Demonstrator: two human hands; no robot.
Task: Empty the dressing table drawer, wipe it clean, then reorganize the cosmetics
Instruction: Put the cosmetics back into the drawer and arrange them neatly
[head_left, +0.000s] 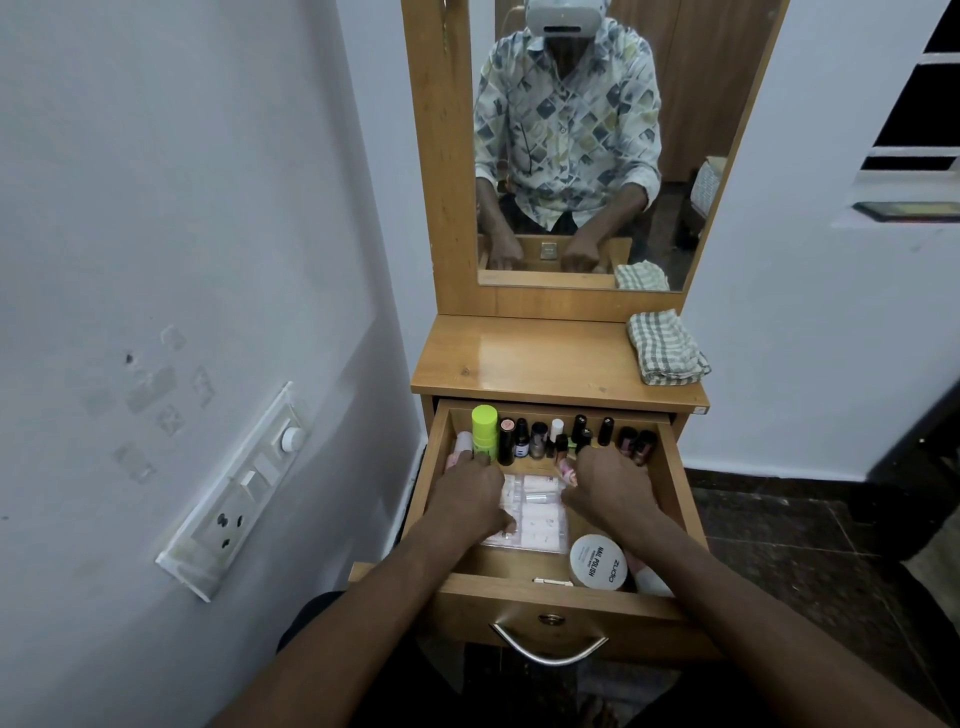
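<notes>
The dressing table's wooden drawer is pulled out and holds cosmetics. A lime-green bottle stands at its back left. Beside it runs a row of several small dark bottles. A clear pouch of white tubes lies in the middle. A white round jar marked nail polish sits at the front right. My left hand is inside the drawer with its fingers curled at the green bottle's base. My right hand is curled over the bottles at the back right, with a pink item at its fingertips. The grip of both hands is hidden.
A folded checked cloth lies on the right of the wooden tabletop. The mirror above reflects me. A white wall with a switchboard is close on the left. The drawer's metal handle faces me.
</notes>
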